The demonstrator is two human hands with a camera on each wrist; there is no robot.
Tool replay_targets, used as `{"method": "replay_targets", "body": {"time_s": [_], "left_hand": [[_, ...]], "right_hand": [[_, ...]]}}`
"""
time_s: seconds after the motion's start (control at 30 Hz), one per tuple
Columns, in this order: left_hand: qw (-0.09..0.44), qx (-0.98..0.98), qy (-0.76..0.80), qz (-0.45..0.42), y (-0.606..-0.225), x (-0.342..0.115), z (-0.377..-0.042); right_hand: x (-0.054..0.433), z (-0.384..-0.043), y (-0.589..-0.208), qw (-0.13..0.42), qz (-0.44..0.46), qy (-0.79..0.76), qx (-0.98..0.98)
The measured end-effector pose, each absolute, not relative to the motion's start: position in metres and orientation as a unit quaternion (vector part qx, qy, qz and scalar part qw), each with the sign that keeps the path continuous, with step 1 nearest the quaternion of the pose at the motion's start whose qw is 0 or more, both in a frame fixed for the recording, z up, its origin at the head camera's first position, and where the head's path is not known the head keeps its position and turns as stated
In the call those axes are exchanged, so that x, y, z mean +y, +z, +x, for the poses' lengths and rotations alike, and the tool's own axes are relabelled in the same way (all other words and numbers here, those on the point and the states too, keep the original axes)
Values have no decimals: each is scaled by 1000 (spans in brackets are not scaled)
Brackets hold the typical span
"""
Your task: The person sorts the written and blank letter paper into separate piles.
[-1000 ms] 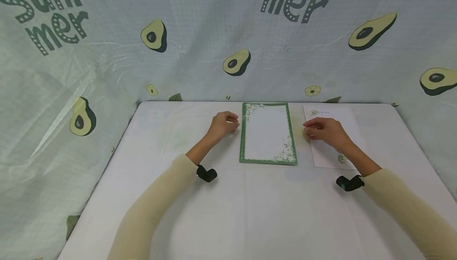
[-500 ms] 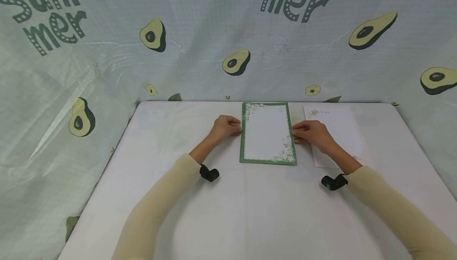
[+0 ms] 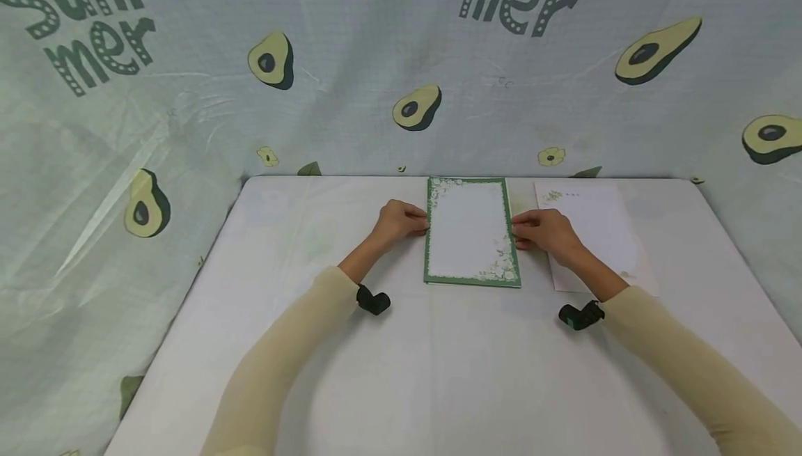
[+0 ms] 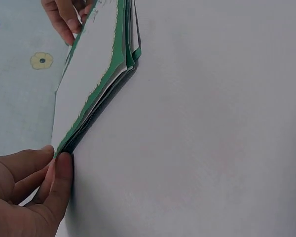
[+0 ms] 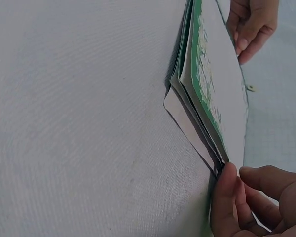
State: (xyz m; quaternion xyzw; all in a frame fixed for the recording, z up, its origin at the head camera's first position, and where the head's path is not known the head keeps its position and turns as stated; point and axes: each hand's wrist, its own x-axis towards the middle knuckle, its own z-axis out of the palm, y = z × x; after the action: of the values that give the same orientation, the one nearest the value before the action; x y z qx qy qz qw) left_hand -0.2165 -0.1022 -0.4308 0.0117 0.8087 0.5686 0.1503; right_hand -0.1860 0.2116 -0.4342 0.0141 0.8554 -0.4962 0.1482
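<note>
- Green-bordered stack (image 3: 471, 232): at the far side of the bench (image 3: 438, 372), between both hands.
- Left grip (image 3: 401, 221), right grip (image 3: 544, 230): each pinching a side edge.
- Lower leaves splayed; recommend light, even inward pressure, aligning edges without buckling.

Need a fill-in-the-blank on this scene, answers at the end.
The stack has a ____ border.
The left hand and right hand hold ____ sides of the stack.
In the head view, the pale sheet lies to the ____ of the stack.
The halved fruit printed on the backdrop is ____.

Missing: green; opposite; right; avocado.
</note>
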Motion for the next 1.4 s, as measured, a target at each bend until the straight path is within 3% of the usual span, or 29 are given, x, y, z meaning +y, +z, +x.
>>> {"method": "replay_targets", "body": {"time_s": [0.7,1.4], "left_hand": [[48,813,579,17,-440,-89,-216],[117,755,644,-27,-438,-99,-213]], "right_hand": [[206,-183,-439,79,-5,-504,860],[208,-185,-443,96,33,-528,843]]}}
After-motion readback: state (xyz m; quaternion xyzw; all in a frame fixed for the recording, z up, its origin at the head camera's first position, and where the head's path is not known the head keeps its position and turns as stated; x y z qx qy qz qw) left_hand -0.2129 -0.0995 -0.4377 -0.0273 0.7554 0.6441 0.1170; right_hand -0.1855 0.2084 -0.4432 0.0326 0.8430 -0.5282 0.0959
